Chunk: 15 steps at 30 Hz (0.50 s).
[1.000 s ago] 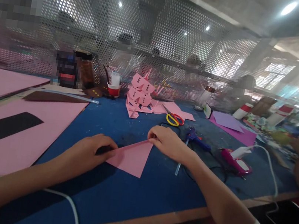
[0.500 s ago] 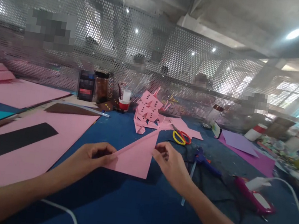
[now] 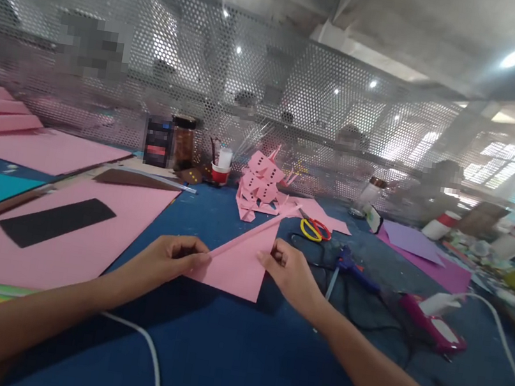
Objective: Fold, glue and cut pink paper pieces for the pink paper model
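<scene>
Your folded pink sheet (image 3: 239, 264) sits between your two hands, over the blue tabletop (image 3: 223, 356), with a narrow band turned along its upper-left edge and its long tip aimed at 1 o'clock. Your left hand (image 3: 177, 257) is at the sheet's 9 o'clock, thumb and forefinger pinching that corner. Your right hand (image 3: 294, 273) is at 3 o'clock, thumb laid over the right edge and fingers curled; it appears to pinch there, though the fingertips are partly hidden.

From the sheet, you have a pink paper model (image 3: 261, 184) with black dots at 12 o'clock, and a red-and-white cup (image 3: 219, 176) at 11. The scissors (image 3: 316, 224), with red and yellow handles, lie at 2 o'clock; the blue glue gun (image 3: 352, 268) is at 3, just past your right hand. Out at 9 o'clock, a black strip (image 3: 57, 221) lies on a large pink sheet (image 3: 138, 214). A white cable (image 3: 154, 357) curves at 7.
</scene>
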Each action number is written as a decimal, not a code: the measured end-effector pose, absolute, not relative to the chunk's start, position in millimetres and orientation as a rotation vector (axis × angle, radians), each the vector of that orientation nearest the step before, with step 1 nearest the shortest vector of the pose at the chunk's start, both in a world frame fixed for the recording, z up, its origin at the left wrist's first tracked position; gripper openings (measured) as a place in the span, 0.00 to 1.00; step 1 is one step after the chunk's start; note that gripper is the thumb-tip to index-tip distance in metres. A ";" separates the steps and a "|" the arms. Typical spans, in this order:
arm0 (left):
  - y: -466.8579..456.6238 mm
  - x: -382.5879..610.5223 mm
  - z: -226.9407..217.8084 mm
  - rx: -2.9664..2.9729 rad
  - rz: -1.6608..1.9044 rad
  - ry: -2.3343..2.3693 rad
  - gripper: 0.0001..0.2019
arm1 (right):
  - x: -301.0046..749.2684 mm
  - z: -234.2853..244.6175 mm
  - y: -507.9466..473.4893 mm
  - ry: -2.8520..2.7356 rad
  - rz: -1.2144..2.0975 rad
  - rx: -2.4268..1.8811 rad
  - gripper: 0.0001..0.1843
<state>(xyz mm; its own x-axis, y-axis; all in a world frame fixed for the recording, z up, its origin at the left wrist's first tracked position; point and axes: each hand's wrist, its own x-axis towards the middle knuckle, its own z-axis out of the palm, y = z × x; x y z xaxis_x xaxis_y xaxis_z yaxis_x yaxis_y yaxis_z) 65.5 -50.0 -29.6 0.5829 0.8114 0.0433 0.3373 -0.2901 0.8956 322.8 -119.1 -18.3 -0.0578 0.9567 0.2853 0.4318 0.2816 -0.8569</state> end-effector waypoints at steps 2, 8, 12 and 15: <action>-50.8 65.0 -29.3 1.872 0.630 0.913 0.17 | 322.4 -17.6 -120.0 -1.640 0.750 -1.282 0.11; -48.6 64.4 -30.9 1.828 0.641 0.889 0.17 | 321.6 -16.3 -122.2 -1.605 0.868 -1.226 0.12; -48.4 64.5 -29.6 1.790 0.673 0.851 0.17 | 320.0 -15.6 -123.3 -1.549 0.960 -1.182 0.13; -50.4 64.5 -27.5 1.771 0.658 0.823 0.16 | 319.4 -14.1 -123.8 -1.519 0.974 -1.171 0.12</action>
<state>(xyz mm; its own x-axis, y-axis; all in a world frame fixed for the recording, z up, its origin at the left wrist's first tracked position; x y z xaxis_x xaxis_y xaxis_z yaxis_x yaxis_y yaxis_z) 64.5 -50.4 -27.5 0.6157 0.7863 0.0511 0.2232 -0.2363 0.9457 319.4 -123.8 -14.1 -0.0894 0.9738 0.2090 0.2159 0.2238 -0.9504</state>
